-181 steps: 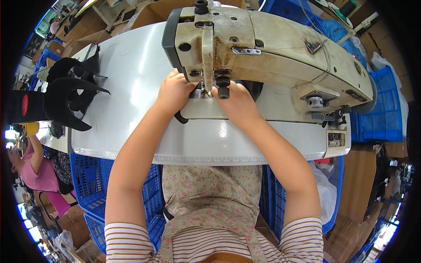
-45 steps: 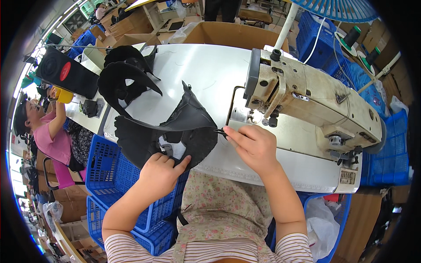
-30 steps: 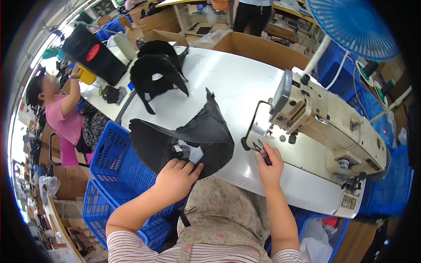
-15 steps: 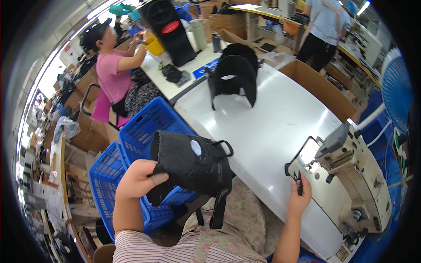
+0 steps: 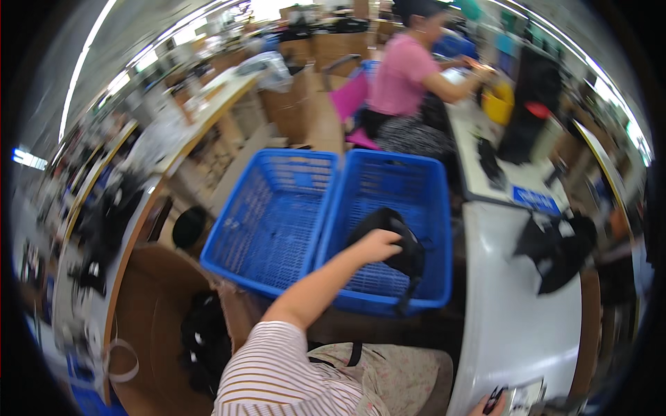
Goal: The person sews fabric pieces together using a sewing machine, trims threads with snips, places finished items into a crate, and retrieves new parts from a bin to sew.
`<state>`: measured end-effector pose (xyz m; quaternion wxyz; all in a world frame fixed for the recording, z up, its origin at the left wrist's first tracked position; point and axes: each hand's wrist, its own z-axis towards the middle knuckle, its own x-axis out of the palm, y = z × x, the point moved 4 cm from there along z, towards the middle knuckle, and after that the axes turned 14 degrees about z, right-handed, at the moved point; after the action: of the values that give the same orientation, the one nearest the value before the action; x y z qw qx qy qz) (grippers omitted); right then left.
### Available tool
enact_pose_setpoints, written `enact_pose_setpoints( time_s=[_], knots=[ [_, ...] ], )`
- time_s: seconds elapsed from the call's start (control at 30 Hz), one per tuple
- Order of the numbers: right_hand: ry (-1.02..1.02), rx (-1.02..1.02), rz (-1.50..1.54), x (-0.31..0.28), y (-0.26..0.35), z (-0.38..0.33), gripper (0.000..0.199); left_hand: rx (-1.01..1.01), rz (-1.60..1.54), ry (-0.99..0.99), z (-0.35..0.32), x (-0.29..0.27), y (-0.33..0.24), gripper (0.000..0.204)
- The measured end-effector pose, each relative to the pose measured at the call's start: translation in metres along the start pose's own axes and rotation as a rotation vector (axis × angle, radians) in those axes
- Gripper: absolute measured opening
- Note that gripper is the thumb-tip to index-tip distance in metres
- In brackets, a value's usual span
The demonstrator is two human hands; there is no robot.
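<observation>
My left hand [image 5: 378, 246] is stretched out over the right-hand blue basket [image 5: 449, 229], its fingers closed on a black fabric sleeve with straps [image 5: 411, 260]. The sleeve hangs inside the basket's outline, one strap dangling toward the near wall; whether it touches the bottom I cannot tell. At the lower edge, by the white tabletop [image 5: 510, 326], my right hand [image 5: 480, 408] is partly cut off. It grips small black thread snips [image 5: 494, 400]. Another black fabric piece [image 5: 558, 249] lies at the far end of that tabletop.
A second blue basket [image 5: 260, 201] adjoins on the left. Near left stands an open cardboard box [image 5: 149, 298] with black pieces inside. Beyond the baskets, a person in pink [image 5: 406, 76] sits at a table with a yellow container [image 5: 497, 104] and a tall black speaker [image 5: 531, 104].
The view has swung left toward the baskets. My left hand has carried the black sleeve from above my lap to over the right-hand basket. My right hand still holds the snips.
</observation>
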<state>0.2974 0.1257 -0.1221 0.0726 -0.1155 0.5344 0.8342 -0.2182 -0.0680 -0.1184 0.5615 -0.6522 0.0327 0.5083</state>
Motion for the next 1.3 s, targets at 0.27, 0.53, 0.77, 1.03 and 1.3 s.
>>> enact_pose_setpoints(
  time_s=[0.27,0.53,0.77,1.03,1.3],
  knots=[
    [0.430,-0.127,-0.443,0.148,0.096,0.017,0.038,-0.351,0.326,0.029,-0.005,0.071,0.080,0.019],
    [0.387,-0.253,-0.538,0.155,0.119,0.004,0.035,-0.434,0.160,0.077,-0.041,0.082,0.132,0.025],
    [0.469,-0.190,-0.469,0.157,0.099,0.017,0.043,-0.105,0.107,0.130,-0.052,-0.019,0.144,0.030],
    [0.194,-0.476,-0.646,0.117,0.162,0.009,0.038,-0.368,0.099,-0.455,-0.213,-0.274,0.191,0.036],
    [0.419,-0.388,-0.434,0.154,0.067,0.021,0.038,-0.875,0.313,-0.973,-0.487,-0.287,0.146,0.030]
  ],
)
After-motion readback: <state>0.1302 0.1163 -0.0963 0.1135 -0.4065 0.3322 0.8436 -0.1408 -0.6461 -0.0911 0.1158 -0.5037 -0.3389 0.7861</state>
